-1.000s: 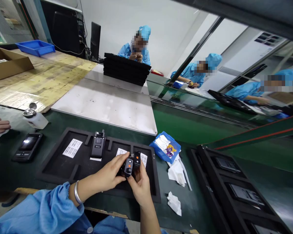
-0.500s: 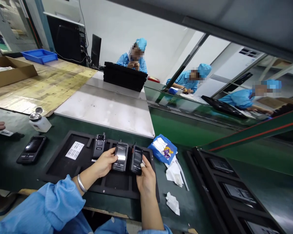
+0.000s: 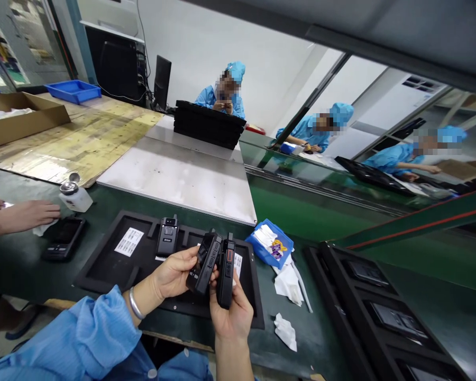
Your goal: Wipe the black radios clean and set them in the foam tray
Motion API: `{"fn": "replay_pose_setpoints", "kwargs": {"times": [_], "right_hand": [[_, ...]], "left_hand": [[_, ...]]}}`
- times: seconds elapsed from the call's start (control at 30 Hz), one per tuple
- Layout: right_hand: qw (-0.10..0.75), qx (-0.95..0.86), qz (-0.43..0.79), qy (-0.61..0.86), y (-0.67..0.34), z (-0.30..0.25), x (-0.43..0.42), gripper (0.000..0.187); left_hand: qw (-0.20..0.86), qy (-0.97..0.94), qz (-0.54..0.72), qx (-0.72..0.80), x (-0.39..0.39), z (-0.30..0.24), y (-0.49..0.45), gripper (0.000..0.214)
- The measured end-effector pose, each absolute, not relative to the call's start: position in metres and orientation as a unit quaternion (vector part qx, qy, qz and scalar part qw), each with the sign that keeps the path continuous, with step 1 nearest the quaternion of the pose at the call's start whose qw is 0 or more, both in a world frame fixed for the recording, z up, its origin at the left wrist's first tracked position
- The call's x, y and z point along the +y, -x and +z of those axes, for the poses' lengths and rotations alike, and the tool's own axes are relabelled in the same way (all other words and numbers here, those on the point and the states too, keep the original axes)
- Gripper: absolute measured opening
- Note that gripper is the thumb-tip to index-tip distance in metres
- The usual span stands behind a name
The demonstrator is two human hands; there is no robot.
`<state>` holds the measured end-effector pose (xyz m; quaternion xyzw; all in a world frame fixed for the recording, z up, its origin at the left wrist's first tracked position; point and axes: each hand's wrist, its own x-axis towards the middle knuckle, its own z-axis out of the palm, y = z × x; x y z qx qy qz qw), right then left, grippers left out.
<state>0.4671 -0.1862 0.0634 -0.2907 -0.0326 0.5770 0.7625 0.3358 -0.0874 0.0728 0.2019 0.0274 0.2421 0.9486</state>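
Each of my hands holds a black handheld radio above a black foam tray. My left hand grips one radio, tilted with its screen facing left. My right hand grips the other radio edge-on, an orange side button showing. The two radios touch side by side. A third radio stands in a tray slot behind, beside a white label.
A co-worker's hand rests at the left near a black phone and a small bottle. A blue tissue pack and crumpled wipes lie to the right. Another tray with devices sits far right. Several people work beyond the conveyor.
I have lifted both radios off the tray and turned them on edge, close together. The co-worker's hand has reached further in toward the phone.
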Motion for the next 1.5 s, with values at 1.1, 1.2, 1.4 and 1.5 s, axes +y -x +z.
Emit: {"fn": "replay_pose_setpoints", "kwargs": {"times": [1.1, 1.2, 1.4, 1.5], "right_hand": [[0.803, -0.036, 0.493, 0.333, -0.484, 0.076, -0.163, 0.028], [0.784, -0.103, 0.431, 0.436, -0.511, 0.066, -0.172, 0.043], [0.511, -0.386, 0.114, 0.76, -0.562, 0.051, -0.17, 0.066], [0.372, -0.47, 0.043, 0.799, -0.556, 0.043, -0.16, 0.06]], "left_hand": [[0.825, -0.205, 0.402, 0.34, -0.096, 0.113, -0.377, 0.021], [0.734, -0.427, 0.362, 0.384, -0.078, 0.097, -0.364, 0.026], [0.541, -0.628, 0.309, 0.466, -0.051, 0.085, -0.355, 0.063], [0.43, -0.71, 0.255, 0.496, -0.055, 0.081, -0.367, 0.068]]}}
